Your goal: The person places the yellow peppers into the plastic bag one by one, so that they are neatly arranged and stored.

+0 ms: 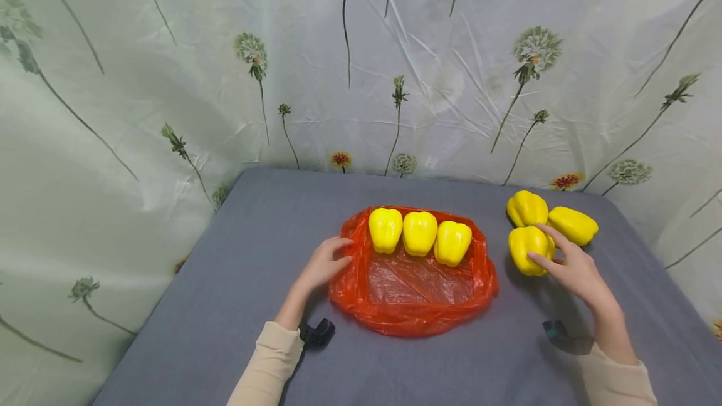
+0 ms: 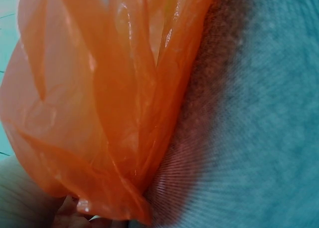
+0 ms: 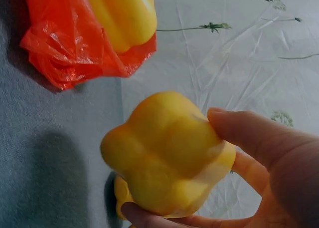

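My right hand (image 1: pixel 575 268) grips a yellow bell pepper (image 1: pixel 530 250) between thumb and fingers, to the right of a red plastic bag (image 1: pixel 414 324). In the right wrist view the lobed end of this bell pepper (image 3: pixel 164 153) faces the camera, off the table. At the bag's left side, my left hand (image 1: pixel 325 263) holds the rim, and the left wrist view shows the thin plastic (image 2: pixel 114 113) gathered towards the fingers. The bag lies spread with its mouth wide. Three yellow bell peppers (image 1: pixel 420 234) stand in a row along its far side.
Two more yellow bell peppers, one upright (image 1: pixel 527 208) and one on its side (image 1: pixel 574 225), sit at the table's far right. A grey cloth covers the table (image 1: pixel 237 255). Behind it hangs a pale curtain (image 1: pixel 316 49) with dandelion prints.
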The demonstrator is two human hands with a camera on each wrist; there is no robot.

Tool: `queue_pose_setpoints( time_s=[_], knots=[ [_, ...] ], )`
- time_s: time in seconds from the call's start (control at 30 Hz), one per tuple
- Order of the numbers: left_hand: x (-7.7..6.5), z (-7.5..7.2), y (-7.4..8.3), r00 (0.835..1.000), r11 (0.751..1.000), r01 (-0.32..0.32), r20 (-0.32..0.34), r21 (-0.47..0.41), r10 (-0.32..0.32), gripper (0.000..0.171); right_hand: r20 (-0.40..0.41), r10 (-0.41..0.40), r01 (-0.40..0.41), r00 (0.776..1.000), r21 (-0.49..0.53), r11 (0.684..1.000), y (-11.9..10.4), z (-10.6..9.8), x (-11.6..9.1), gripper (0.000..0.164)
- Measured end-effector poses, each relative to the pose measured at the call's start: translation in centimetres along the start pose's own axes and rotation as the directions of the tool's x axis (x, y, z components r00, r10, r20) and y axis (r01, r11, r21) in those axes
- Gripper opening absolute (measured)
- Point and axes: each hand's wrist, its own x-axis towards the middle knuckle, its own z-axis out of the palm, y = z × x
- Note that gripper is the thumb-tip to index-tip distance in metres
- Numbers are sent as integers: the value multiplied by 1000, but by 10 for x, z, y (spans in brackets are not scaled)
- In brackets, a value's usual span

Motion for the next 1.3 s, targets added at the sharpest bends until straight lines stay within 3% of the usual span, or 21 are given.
queue_pose_setpoints(
  time_s=[0.97, 1.17, 1.3],
  knots=[
    [0, 0, 1, 1000, 1000, -8, -3, -17, 8, 36, -162, -48, 66, 986, 106, 992, -24, 12, 2, 69],
    [0, 0, 2, 1000, 1000, 4, -4, -9, -4, 35, -164, -44, 64, 985, 114, 992, -27, 16, 0, 69],
    [1, 1, -1, 1000, 1000, -21, -7, -5, 21, 36, -167, -37, 58, 985, 121, 991, -31, 19, 0, 69]
  ],
)
